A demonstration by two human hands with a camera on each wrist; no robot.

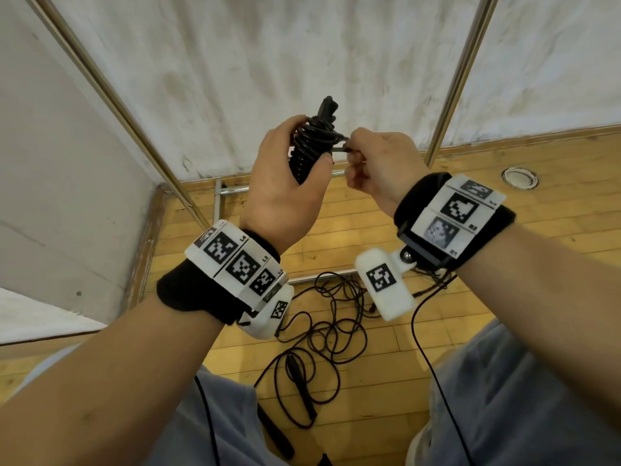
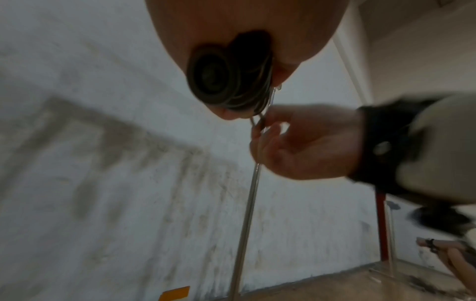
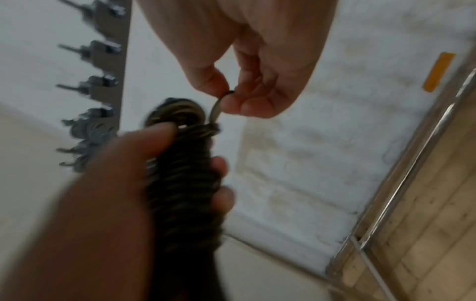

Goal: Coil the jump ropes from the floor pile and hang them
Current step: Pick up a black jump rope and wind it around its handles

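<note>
Nearest, on the yellow wooden plank floor (image 1: 386, 371) between the person's knees, lies a loose tangle of thin black jump ropes (image 1: 331, 326) with a slim black handle (image 1: 300, 386). Higher up, at chest height, the left hand (image 1: 285, 183) wraps its fingers and thumb round a tightly wound black coiled jump rope bundle (image 1: 311, 146), held roughly upright. Just beside it, the right hand (image 1: 381, 163) pinches the free black rope end (image 3: 216, 111) between thumb and forefinger; the blur hides whether it is taut. Beyond them stand slanted metal rack poles (image 1: 458, 79) against a stained white wall (image 1: 268, 55), with what seems a row of metal pegs (image 3: 95, 85).
</note>
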